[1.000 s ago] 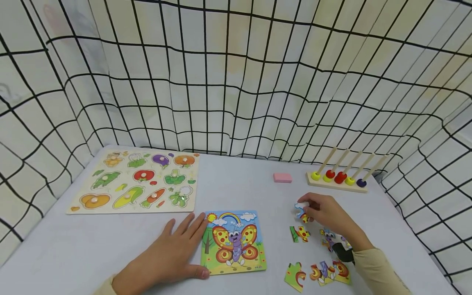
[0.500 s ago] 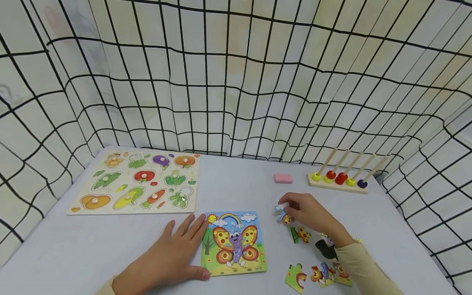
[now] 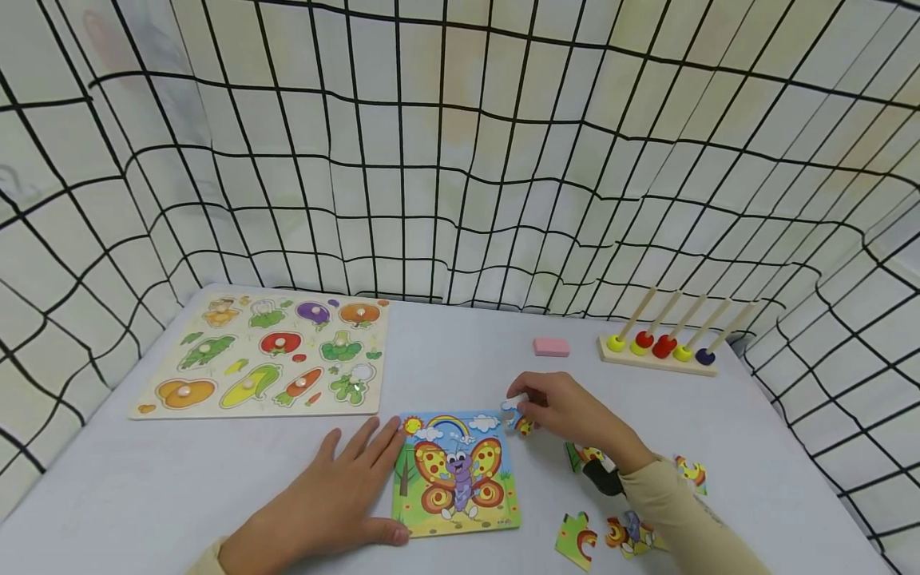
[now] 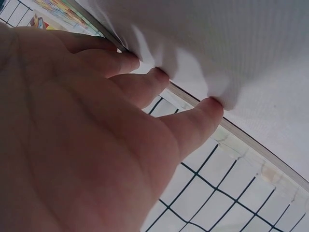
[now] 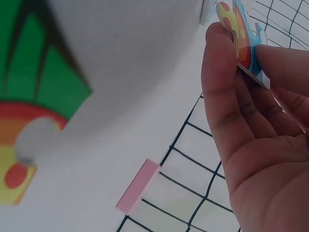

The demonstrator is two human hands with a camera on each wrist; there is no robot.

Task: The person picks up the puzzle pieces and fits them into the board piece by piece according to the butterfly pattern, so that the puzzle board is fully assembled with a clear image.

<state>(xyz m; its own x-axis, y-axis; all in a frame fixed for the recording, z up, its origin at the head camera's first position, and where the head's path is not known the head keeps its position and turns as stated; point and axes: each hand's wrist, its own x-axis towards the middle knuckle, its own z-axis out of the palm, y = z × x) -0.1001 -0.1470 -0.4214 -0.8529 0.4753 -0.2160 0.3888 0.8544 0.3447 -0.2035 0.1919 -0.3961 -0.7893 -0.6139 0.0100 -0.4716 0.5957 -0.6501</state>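
A square butterfly puzzle board (image 3: pixel 460 473) lies flat on the white table at the centre. My left hand (image 3: pixel 332 499) rests with fingers spread at the board's left edge; the thumb touches its lower left corner. Between thumb and fingers, my right hand (image 3: pixel 564 411) pinches a jigsaw piece (image 3: pixel 514 416) in blue, white, red and yellow, at the board's upper right corner. The right wrist view shows this pinched jigsaw piece (image 5: pixel 244 38) on edge. Right of the board lie loose pieces: a green one (image 3: pixel 575 539), a purple and orange one (image 3: pixel 629 533), and others partly under the right arm.
A vegetable peg puzzle (image 3: pixel 269 351) lies at the back left. A pink block (image 3: pixel 551 346) sits at the back right, beside a wooden bead stand (image 3: pixel 657 355) with upright pegs. Black netting (image 3: pixel 446 168) over white cloth surrounds the table's back and sides.
My right hand has carried the jigsaw piece leftward from above the loose pieces to the board's upper right corner. The left hand has stayed in place.
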